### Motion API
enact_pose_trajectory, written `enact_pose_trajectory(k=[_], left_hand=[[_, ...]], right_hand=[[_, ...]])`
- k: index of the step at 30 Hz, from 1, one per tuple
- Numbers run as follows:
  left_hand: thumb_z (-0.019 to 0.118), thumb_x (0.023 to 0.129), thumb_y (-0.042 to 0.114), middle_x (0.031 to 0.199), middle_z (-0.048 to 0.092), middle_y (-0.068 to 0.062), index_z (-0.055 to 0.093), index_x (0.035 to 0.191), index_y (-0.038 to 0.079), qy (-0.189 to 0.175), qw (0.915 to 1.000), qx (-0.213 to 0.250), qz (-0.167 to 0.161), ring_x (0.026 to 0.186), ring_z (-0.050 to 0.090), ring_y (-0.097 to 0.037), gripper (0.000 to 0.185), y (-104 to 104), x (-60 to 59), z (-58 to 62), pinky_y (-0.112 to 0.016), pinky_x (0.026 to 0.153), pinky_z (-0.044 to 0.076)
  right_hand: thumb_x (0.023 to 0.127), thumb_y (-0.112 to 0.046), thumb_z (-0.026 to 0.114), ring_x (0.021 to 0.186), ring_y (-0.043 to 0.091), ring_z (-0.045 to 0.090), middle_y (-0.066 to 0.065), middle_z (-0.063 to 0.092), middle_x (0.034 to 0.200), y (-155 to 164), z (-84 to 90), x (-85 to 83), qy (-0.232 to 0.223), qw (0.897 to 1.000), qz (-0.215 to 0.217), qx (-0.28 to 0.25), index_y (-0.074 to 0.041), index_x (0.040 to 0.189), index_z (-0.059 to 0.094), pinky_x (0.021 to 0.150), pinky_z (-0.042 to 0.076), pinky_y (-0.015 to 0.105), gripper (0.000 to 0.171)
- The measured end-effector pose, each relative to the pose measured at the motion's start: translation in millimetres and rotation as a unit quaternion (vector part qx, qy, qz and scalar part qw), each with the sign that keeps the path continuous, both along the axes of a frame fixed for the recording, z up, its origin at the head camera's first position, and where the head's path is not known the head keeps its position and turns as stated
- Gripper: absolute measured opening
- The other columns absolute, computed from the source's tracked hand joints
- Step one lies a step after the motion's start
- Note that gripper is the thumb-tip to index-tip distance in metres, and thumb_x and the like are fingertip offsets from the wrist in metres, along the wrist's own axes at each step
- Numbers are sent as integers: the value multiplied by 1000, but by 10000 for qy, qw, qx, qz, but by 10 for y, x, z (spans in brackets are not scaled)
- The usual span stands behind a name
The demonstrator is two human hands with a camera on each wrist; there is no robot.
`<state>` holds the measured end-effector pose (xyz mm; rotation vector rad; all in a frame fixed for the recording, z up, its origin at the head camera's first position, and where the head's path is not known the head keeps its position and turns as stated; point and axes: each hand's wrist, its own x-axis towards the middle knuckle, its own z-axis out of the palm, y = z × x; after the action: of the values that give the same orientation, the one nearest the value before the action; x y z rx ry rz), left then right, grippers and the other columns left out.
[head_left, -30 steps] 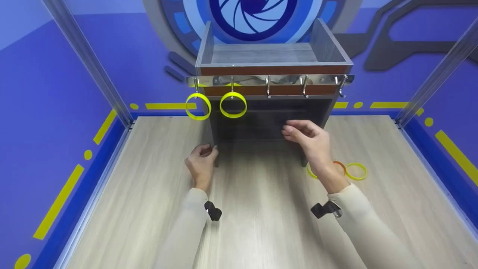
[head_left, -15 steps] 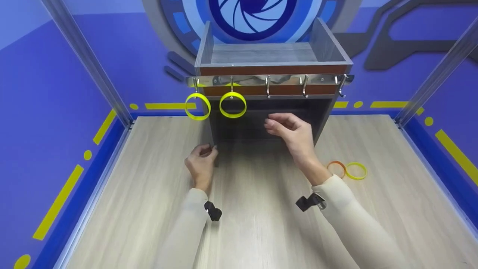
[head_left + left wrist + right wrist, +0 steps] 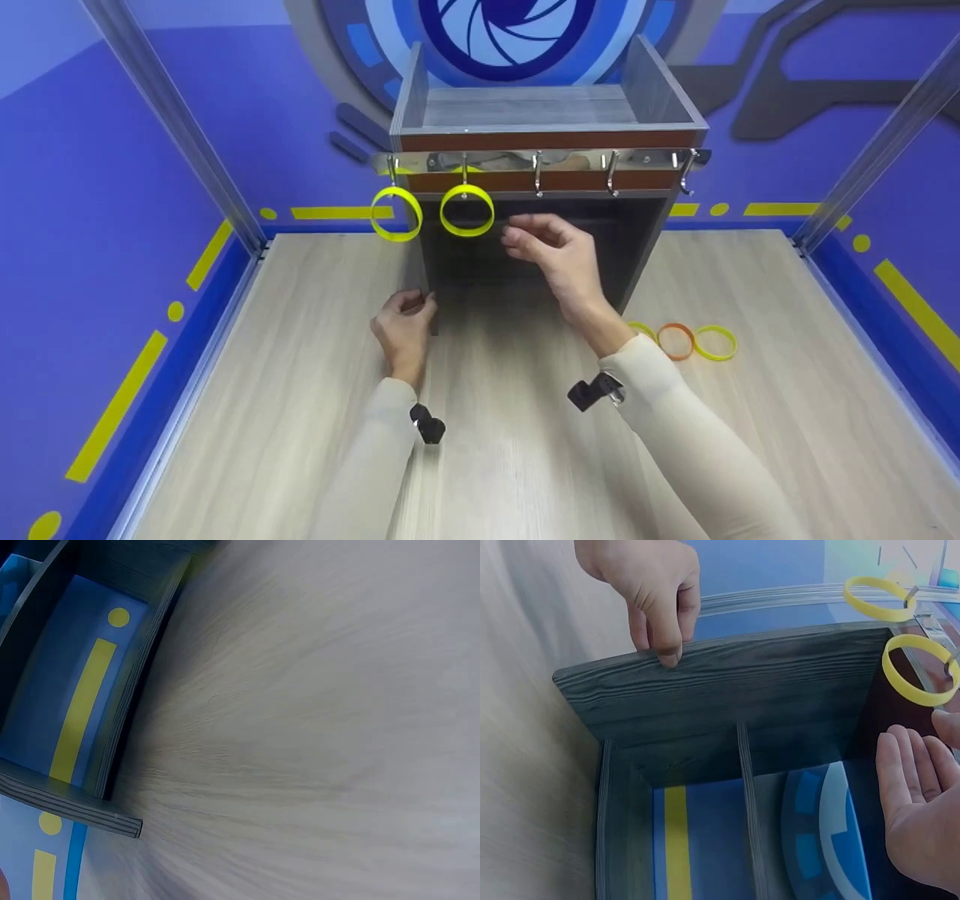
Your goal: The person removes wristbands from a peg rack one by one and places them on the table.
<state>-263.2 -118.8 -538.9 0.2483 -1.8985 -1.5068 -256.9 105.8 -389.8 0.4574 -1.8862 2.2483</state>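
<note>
L hand (image 3: 405, 322) sits low on the near edge of the shelf unit's left panel (image 3: 727, 667); grip's closed on that edge, thumb 1 side, fingers the other. If the pinch slackens or shoves, the shelf unit (image 3: 525, 112) might slide on the surface (image 3: 487, 450).

1st yellow ring (image 3: 396, 238) hangs at the rail's left end, 2nd yellow ring (image 3: 467, 233) 1 hook along. A jolt to the rail (image 3: 510, 160) could swing both, poss. off.

R hand (image 3: 562, 251) is near the 2nd ring, apparently apart; grip's open, nothing in it. If it goes L or up, curved fingers would prob. snag & unhook that ring. 3 bare hooks (image 3: 538, 174) toward the rail's right end could scrape knuckles.

Btwn the unit's near-right corner & the surface's right edge lie a part-hidden yellow ring (image 3: 643, 326), orange ring (image 3: 677, 359), far-right yellow ring (image 3: 716, 359); a low sleeve sweep could scatter them.
</note>
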Motion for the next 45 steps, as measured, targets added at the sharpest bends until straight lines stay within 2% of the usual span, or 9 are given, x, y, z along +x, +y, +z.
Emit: enact_pose_trajectory(k=[5, 15, 25, 32, 45], left_hand=[[89, 79, 4, 85, 78, -14, 78, 88, -1, -87, 9999, 60, -3, 75, 78, -29, 14, 1, 9, 17, -21, 65, 61], [89, 78, 2, 83, 78, -14, 78, 85, -2, 17, 9999, -100, 49, 73, 78, -29, 14, 0, -2, 5, -18, 64, 59], [88, 78, -1, 85, 78, -16, 78, 87, -3, 81, 9999, -126, 17, 73, 78, -33, 14, -6, 6, -13, -27, 65, 63], [88, 76, -2, 83, 78, -16, 78, 86, -3, 178, 9996, -191, 88, 72, 78, -31, 14, -10, -8, -39, -25, 64, 63], [88, 76, -3, 80, 78, -15, 77, 84, -4, 337, 9994, -57, 10, 71, 78, -32, 13, -3, -13, -27, -16, 63, 59]], right_hand=[[95, -6, 80, 106, 47, 72, 20, 76, 110, -88, 8, -27, -22, 10000, 53, 25, 4, 117, 75, 90, 63, 43, 24], [93, -5, 83, 101, 34, 76, 20, 75, 113, -212, 37, -39, -83, 9997, 126, -171, 3, 118, 74, 91, 62, 45, 28], [91, -2, 83, 98, 32, 76, 19, 75, 110, -316, 112, -30, -250, 9992, 46, -316, 5, 114, 75, 90, 63, 44, 25], [92, -4, 83, 99, 33, 76, 21, 75, 110, -329, 162, 6, -80, 9988, 92, -468, 5, 114, 74, 91, 62, 45, 25], [93, -6, 82, 102, 37, 75, 23, 74, 114, -321, 231, 72, 163, 9979, 234, -585, 3, 115, 74, 93, 61, 47, 26]])
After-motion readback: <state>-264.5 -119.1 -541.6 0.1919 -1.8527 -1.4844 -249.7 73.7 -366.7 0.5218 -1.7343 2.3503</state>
